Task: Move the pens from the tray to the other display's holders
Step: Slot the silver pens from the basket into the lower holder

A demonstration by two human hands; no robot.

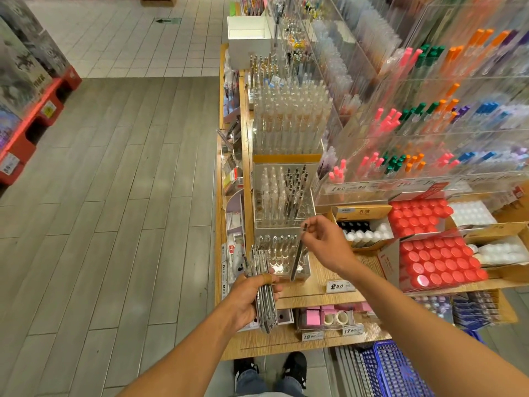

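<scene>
Nearest the camera, two dark shoes stand on the floor below the shelf edge, their heels cut off by the frame, and a blue basket sits partly out of view at lower right. Above these, the left hand grips a bundle of pens, fingers curled around it with a tan band on one finger; the bundle's lower ends fan out beneath the palm, and individual pens within it are hard to separate. The right hand pinches the upper end of a single pen between thumb and fingertips, the remaining fingers loosely bent; the pen hangs tilted, its lower tip at the front row of the clear holder rack, though whether the tip has entered a hole cannot be told through the glare on the acrylic. Just beyond, a second clear holder rack carries upright pens, dark-clipped on the right and pale on the left. To the right lie red-capped bottles in open cartons, a price tag before them. Farther back stands a dense block of clear pens, then the tiered acrylic display of coloured pens, its upper right blurred and cropped.
</scene>
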